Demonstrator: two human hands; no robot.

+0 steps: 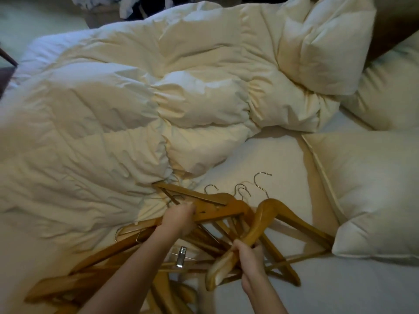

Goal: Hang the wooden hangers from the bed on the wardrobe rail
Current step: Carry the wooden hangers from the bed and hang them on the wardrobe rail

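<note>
Several wooden hangers (217, 211) with metal hooks lie in a tangled pile on the white bed sheet (272, 159) at the bottom middle. My left hand (179, 219) is closed on the shoulder of one hanger near the top of the pile. A thick curved hanger (260, 223) is lifted a little above the others, and my right hand (248, 253) grips its left arm. More hangers (74, 282) spread to the lower left, one with a metal clip (181, 257). The wardrobe rail is out of view.
A rumpled cream duvet (113, 114) covers the left and middle of the bed and touches the pile's far edge. Pillows (371, 191) lie at the right, one close to the hangers, others further back (326, 46). Dark furniture shows at the far left edge.
</note>
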